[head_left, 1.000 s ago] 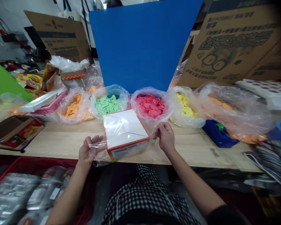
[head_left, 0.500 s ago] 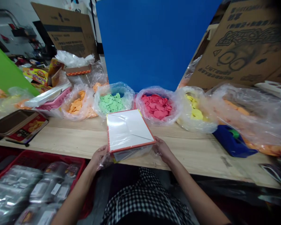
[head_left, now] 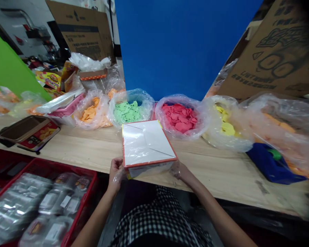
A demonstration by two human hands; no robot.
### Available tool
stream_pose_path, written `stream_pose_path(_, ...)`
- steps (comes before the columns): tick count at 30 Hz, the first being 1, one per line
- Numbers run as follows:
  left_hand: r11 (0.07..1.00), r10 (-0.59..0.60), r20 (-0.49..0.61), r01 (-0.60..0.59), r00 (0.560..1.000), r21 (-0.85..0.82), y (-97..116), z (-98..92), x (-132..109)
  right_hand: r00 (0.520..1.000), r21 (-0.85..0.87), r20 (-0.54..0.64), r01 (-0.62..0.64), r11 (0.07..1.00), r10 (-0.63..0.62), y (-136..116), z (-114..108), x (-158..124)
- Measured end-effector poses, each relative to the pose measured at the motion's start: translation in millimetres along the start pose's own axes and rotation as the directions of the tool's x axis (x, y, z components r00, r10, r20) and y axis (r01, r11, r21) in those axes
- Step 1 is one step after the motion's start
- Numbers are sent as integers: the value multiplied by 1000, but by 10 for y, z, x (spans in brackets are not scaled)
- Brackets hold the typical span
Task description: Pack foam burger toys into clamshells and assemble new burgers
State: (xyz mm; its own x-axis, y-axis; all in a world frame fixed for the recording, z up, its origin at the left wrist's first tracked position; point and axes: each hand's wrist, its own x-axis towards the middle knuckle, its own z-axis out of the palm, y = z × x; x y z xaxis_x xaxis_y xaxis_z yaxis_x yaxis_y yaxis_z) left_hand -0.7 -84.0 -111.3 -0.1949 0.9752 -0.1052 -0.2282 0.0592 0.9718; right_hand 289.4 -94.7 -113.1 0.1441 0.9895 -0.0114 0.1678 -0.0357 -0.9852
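Pulled toward the front edge of the counter (head_left: 221,173), the orange-edged white box (head_left: 158,144) sits held by left hand (head_left: 115,175) and right hand (head_left: 179,171) through clear film (head_left: 135,139), covering its top, the underside seemingly still loose.

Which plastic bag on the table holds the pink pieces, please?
The clear bag behind the white box, right of the green bag. Only its pieces are pink; the other bags show green, orange or yellow.

The left hand grip (head_left: 115,176) holds the near left corner of a white, orange-edged cardboard box (head_left: 146,144) wrapped in clear plastic film (head_left: 134,137). The right hand grip (head_left: 179,171) lies against the film at the box's near right corner, by the front edge of the light wooden tabletop (head_left: 216,171). A clear bag of green flat pieces (head_left: 127,111) and a clear bag of pink flat pieces (head_left: 179,118) stand just behind the box.
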Motion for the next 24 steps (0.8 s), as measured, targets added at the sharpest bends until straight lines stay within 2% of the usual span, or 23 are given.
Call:
stream_pose_path(2,994,96,-28,-95,995,49,140,-80,-12,987,-170,-140,50,984,-75,9,-114,-24)
stream_pose_path(3,983,171,-60,-166,983,81,253,-121,-34,956,-238,-262,69,969,-132,-45,-172,-45)
stream_pose_path(4,957,273,-97,-261,957,125,388,-153,-67,896,-296,-388,98,950,-213,-143,-217,-75)
stream_pose_path(5,913,390,-130,-365,912,181,536,-166,-110,823,-361,-471,147,921,-316,-282,-241,-112)
stream_pose_path(6,853,498,-108,-464,860,241,687,-154,-160,758,-434,-486,222,873,-435,-454,-233,-155)
stream_pose_path(7,780,579,-16,-548,815,302,827,-115,-211,713,-517,-422,318,795,-560,-644,-187,-199)
stream_pose_path(8,701,613,144,-619,777,354,947,-48,-258,685,-593,-274,433,679,-676,-836,-105,-240)
stream_pose_path(9,626,602,322,-682,731,378,1038,39,-295,660,-626,-77,551,552,-747,-1012,8,-274)
stream_pose_path(10,573,550,477,-725,686,383,1096,138,-318,618,-614,137,666,423,-774,-1158,140,-298)
stream_pose_path(11,549,482,588,-747,649,375,1122,236,-327,582,-584,308,740,333,-753,-1261,275,-309)
stream_pose_path(12,553,425,650,-749,630,364,1121,323,-322,568,-558,421,777,291,-707,-1317,396,-309)
stream_pose_path(13,579,386,671,-733,633,357,1101,389,-305,573,-552,470,784,283,-671,-1327,488,-297)
stream_pose_path(14,615,366,666,-706,650,351,1068,429,-280,600,-567,469,767,299,-648,-1295,541,-277)
stream_pose_path(16,681,360,629,-654,690,328,991,430,-223,661,-606,400,710,357,-635,-1146,528,-231)
stream_pose_path(18,696,381,613,-651,693,304,908,367,-182,704,-613,271,652,446,-656,-953,417,-208)
stream_pose_path(21,663,514,554,-713,654,227,757,309,-170,739,-496,-9,582,644,-674,-700,302,-231)
stream_pose_path(24,668,666,338,-733,666,129,576,381,-197,755,-307,-219,548,778,-618,-524,396,-271)
